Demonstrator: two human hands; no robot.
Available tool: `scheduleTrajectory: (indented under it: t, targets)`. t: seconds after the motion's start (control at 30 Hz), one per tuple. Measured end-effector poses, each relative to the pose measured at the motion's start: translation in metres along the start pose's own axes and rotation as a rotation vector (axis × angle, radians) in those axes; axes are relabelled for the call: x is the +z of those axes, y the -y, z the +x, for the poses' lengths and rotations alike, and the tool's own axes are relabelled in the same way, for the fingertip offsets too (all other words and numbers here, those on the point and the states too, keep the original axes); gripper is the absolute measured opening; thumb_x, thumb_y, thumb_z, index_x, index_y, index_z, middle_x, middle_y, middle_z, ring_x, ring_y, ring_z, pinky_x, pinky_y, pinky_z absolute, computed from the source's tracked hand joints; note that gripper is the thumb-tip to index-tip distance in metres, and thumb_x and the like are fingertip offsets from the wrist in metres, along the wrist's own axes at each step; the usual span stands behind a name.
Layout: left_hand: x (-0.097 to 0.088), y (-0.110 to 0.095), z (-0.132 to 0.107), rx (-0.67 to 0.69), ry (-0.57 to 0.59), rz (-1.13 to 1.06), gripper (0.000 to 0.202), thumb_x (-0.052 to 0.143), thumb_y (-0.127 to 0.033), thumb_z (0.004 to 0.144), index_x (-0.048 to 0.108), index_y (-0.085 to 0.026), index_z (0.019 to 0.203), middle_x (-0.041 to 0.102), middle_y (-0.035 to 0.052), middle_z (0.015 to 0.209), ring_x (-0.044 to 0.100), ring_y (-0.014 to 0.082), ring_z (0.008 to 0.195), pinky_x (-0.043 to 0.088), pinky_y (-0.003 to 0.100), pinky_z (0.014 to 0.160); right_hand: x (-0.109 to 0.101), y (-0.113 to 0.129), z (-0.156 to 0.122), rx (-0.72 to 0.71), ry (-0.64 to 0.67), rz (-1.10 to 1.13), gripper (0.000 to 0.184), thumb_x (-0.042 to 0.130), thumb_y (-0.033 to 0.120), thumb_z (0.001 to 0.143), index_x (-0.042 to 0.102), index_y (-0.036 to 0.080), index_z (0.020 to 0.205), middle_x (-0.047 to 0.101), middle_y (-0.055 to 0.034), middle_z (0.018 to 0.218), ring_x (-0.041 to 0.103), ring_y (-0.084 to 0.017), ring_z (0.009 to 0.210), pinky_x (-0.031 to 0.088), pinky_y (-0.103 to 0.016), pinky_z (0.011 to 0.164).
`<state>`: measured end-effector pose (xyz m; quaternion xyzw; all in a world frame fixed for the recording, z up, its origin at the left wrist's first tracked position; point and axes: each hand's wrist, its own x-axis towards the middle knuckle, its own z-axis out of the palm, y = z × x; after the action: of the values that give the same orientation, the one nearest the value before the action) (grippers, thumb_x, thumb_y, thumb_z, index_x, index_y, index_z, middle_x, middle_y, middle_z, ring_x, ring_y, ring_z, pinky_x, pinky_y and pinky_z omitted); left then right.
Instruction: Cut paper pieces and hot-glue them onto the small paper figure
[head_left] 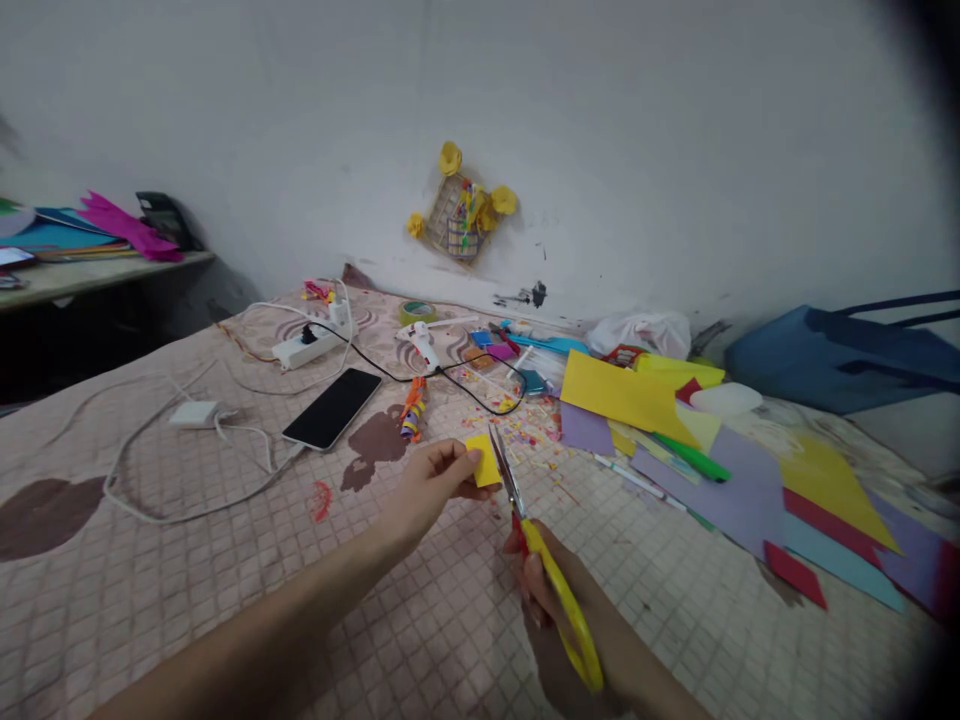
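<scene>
My left hand pinches a small piece of yellow paper between thumb and fingers, near the middle of the view. In my right hand is a pair of scissors with yellow and red handles. Its blades point up and away, slightly parted, right at the paper's right edge. Whether the paper lies between the blades is hard to tell. Just beyond my left hand lies a small orange, purple and yellow paper craft piece. Paper scraps are scattered past the scissors' tips.
Left lie a phone on a cable, a charger and a power strip. A glue gun and tape roll are farther back. Coloured sheets spread right, near a blue bag. A flower decoration hangs on the wall.
</scene>
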<state>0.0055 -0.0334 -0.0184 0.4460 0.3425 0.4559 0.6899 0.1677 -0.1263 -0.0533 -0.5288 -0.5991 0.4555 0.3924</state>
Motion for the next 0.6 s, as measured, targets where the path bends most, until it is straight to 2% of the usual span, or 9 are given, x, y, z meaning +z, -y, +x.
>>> scheduleTrajectory:
  t: [0.27, 0.6]
  targets:
    - [0.001, 0.000, -0.001, 0.033, -0.037, 0.045, 0.025, 0.062, -0.033, 0.077, 0.051, -0.013, 0.065, 0.062, -0.0004, 0.064, 0.061, 0.0105, 0.060, 0.052, 0.023, 0.063, -0.002, 0.017, -0.003, 0.056, 0.044, -0.004, 0.031, 0.043, 0.050, 0.084, 0.052, 0.021, 0.087, 0.048, 0.0012, 0.063, 0.043, -0.013, 0.056, 0.040, -0.026, 0.055]
    - [0.002, 0.000, -0.002, 0.031, -0.054, 0.026, 0.024, 0.063, -0.033, 0.075, 0.053, -0.014, 0.065, 0.062, -0.0013, 0.064, 0.059, 0.0095, 0.059, 0.052, 0.023, 0.063, 0.001, 0.007, -0.001, 0.069, 0.045, 0.115, 0.030, 0.047, 0.052, 0.083, 0.053, 0.023, 0.084, 0.047, 0.0006, 0.063, 0.044, -0.015, 0.056, 0.038, -0.028, 0.053]
